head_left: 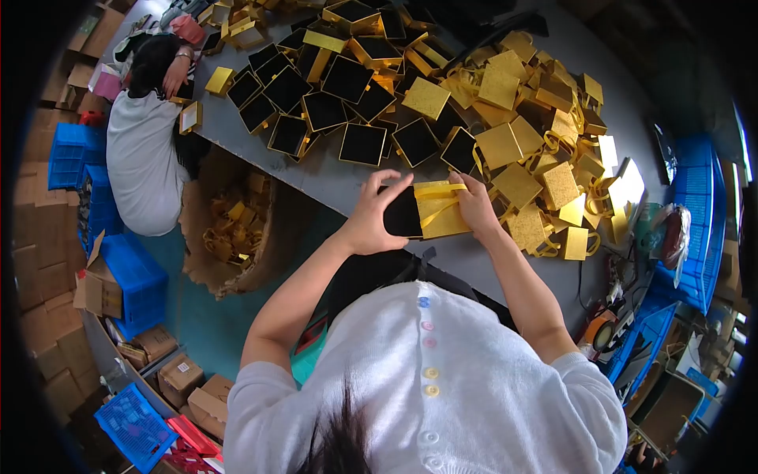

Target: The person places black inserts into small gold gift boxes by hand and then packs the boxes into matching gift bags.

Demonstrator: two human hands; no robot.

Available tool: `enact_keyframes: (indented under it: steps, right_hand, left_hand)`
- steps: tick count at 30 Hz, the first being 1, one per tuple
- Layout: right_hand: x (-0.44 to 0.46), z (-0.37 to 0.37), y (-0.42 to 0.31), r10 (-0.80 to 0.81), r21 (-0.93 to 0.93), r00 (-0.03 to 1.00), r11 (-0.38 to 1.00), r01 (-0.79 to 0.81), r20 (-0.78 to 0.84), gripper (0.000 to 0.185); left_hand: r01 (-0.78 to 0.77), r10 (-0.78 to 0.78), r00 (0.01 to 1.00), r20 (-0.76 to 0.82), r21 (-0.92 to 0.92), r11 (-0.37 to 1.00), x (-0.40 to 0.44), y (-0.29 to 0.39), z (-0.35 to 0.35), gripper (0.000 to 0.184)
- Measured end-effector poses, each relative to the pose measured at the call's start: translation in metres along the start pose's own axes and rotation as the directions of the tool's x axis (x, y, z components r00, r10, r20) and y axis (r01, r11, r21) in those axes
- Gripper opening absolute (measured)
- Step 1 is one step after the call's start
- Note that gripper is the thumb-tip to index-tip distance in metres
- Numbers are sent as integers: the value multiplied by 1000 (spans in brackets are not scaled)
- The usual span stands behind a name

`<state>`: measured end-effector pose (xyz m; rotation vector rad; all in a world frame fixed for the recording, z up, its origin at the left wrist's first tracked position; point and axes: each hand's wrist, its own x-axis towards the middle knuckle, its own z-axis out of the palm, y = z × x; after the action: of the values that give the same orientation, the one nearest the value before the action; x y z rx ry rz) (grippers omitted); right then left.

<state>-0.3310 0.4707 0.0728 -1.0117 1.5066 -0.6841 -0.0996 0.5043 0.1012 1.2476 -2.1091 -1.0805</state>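
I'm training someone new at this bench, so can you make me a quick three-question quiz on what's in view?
1. Short answer: which of the wearer's hands grips the black end of the held box?
2. True or false: the other person, beyond the torn carton, wears a bright red top.
3. Multiple choice: what lies inside that carton?
A. Gold pieces
B. White cups
C. Green bottles

Key: 1, the left hand; 2, false, the top is pale; 3, A.
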Motion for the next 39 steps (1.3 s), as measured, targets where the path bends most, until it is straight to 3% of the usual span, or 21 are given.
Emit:
enact_keyframes:
  steps: [3,4,5,7,9,11,12,13,14,15,18,21,23,25,26,27,28,31,35,37,39]
  right_hand:
    - [-3,36,26,22,160,999,987,-15,-40,39]
    - [-5,64,41,33,154,995,988,-18,-92,35]
    - [-9,73,36,-6,175,999,985,12,-35,30]
    - [-5,83,27,-60,255,986,967,18,157,31]
    - [-13,64,-23,-182,-78,821,961,264,542,44]
    - [19,26,-30,-419,-398,695,598,695,584,65]
    - [40,-3,-39,-446,-645,768,426,634,460,78]
    - [59,-30,-34,-359,-879,864,190,437,352,88]
    - [79,-54,-28,-324,-974,918,-94,207,227,100]
    - [96,-72,-22,-175,-982,972,-133,133,156,106]
    - [140,-110,15,-211,-971,950,-113,211,231,107]
    - [124,-100,-24,-157,-956,951,-168,241,268,102]
    - [115,-102,-41,-313,-971,950,222,95,21,98]
    - [99,-106,-50,-397,-595,900,684,422,181,91]
    - [84,-91,-54,-439,-423,863,752,505,249,89]
    - [44,-69,-88,-81,-97,925,987,126,370,87]
    - [36,-53,-82,-223,-12,878,968,252,422,85]
    - [10,-26,-78,-285,324,801,938,121,526,87]
    - [8,-31,-59,-322,224,765,946,235,557,79]
    - [11,-37,-54,-313,374,821,918,133,477,87]
    - [6,-30,-56,-295,528,890,846,73,349,78]
  left_hand:
    - [-65,-103,965,-239,-603,795,5,-3,-3,97]
    - [-53,-165,970,-179,-816,576,7,-3,15,86]
    - [-11,-52,966,-253,-243,970,6,9,13,72]
    - [39,-109,905,-412,-173,984,0,3,17,51]
    - [83,-204,875,-438,-280,956,-26,-14,2,30]
    - [257,-302,803,-514,-159,953,-66,-56,-41,30]
    - [209,-321,751,-578,-254,944,-99,-115,-61,43]
    - [507,-269,652,-709,143,850,-119,-120,-95,59]
    - [763,-354,475,-806,177,622,-131,-115,-114,70]
    - [797,-190,465,-865,315,515,-148,-134,-125,64]
    - [606,-282,536,-796,130,785,-127,-108,-111,41]
    - [353,-258,824,-504,102,930,-86,-77,-55,38]
    - [225,-215,914,-345,-11,974,-70,-67,-4,45]
    - [250,-284,954,-99,-266,931,-36,-35,23,56]
    - [239,-282,958,-43,-420,875,-17,-22,33,68]
    - [240,-280,960,12,-553,798,-1,-11,40,80]
    - [227,-251,967,34,-556,800,15,-2,44,80]
    - [-24,-174,972,-157,-804,594,49,14,38,107]
    - [-22,-139,985,-101,-878,477,54,28,9,121]
    - [-128,-51,957,-285,-576,808,55,17,18,121]
    - [-194,41,930,-365,-396,898,57,12,23,124]
